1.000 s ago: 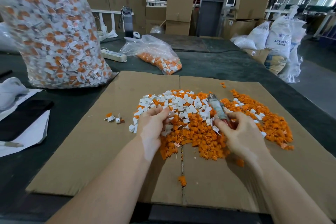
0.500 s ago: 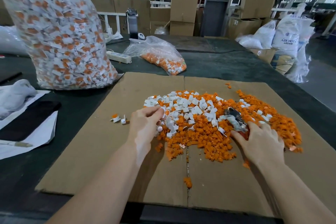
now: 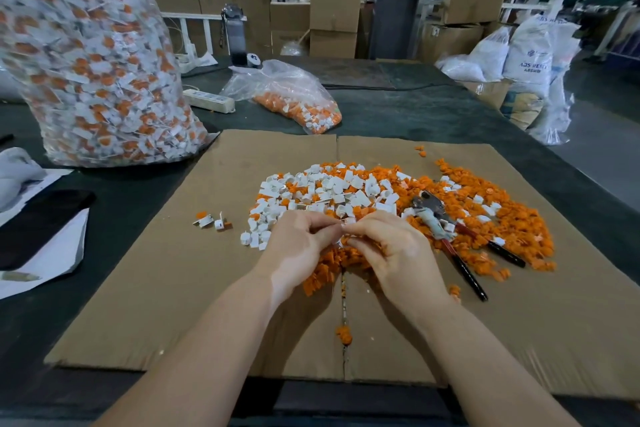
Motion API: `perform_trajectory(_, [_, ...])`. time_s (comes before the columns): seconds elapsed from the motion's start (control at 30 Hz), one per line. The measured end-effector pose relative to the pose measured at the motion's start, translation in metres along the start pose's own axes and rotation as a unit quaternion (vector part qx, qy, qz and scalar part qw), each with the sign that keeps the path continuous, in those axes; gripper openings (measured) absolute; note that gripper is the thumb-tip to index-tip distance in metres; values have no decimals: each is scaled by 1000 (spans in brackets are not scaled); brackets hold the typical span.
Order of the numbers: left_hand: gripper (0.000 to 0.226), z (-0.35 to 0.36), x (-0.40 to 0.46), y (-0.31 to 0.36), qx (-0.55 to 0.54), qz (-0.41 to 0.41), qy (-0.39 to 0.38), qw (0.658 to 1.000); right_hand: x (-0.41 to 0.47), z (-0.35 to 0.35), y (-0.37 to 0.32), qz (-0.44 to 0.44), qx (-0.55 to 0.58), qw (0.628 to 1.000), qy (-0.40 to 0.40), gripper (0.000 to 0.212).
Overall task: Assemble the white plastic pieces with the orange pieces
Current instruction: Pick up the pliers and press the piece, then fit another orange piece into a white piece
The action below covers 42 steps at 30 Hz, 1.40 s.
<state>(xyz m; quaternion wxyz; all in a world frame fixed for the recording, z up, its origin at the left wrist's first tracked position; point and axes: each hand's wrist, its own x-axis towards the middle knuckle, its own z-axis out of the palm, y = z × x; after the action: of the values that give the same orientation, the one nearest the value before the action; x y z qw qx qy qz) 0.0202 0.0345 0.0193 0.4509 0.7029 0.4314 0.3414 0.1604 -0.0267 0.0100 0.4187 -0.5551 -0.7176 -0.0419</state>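
Note:
A heap of loose white plastic pieces [image 3: 332, 189] and orange pieces [image 3: 512, 218] lies on a flat cardboard sheet [image 3: 173, 288]. My left hand [image 3: 298, 246] and my right hand [image 3: 391, 253] meet at the near edge of the heap, fingertips together, pinching a small white piece [image 3: 346, 222] between them. Whether an orange piece is also held there I cannot tell. Pliers [image 3: 446, 229] with dark handles lie on the orange pieces just right of my right hand. A few assembled pieces [image 3: 213, 220] sit apart at the left.
A big clear bag of assembled pieces [image 3: 93, 62] stands at the back left; a smaller bag [image 3: 294, 97] and a power strip [image 3: 209, 100] lie behind the cardboard. A black phone [image 3: 38, 225] on paper lies at the left. Cartons and sacks stand beyond the table.
My right hand has laid the pliers down on the orange pieces and moved left. Both hands have come together at the heap's near edge on a small piece.

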Motion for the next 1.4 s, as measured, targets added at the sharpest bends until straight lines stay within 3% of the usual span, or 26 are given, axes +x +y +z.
perform_trajectory(0.27, [13,4,-1,1,15,-5,3,1000,-1,-2,1,-61,-62,995,-38,3])
perform_trajectory(0.47, [15,-2,-2,-3,83,7,17,996,-1,5,0,-69,-87,993,-47,5])
perform_trajectory(0.57, [12,-24,2,-16,101,-10,127,987,-5,9,2,-27,-55,998,-13,16])
perform_trajectory(0.67, [14,-61,6,-36,174,-54,246,952,-8,8,6,-1,-50,999,0,10])
perform_trajectory(0.8, [19,-93,8,-58,228,-104,300,920,-9,11,7,22,-48,998,-26,7])
perform_trajectory(1.0, [30,-91,4,-68,286,-121,291,905,-10,16,5,32,-58,994,-86,12])
perform_trajectory(1.07, [28,-83,2,-65,291,-79,308,902,-10,17,3,23,-52,993,-106,12])
perform_trajectory(1.13, [18,-74,0,-59,239,-11,296,925,-10,18,1,8,-44,991,-128,13])
perform_trajectory(1.3, [24,-60,-12,-44,187,46,118,974,-10,20,-5,-8,-43,985,-166,12])
perform_trajectory(1.4, [29,-59,-18,-45,186,44,89,978,-9,20,-9,-29,-33,986,-162,11])
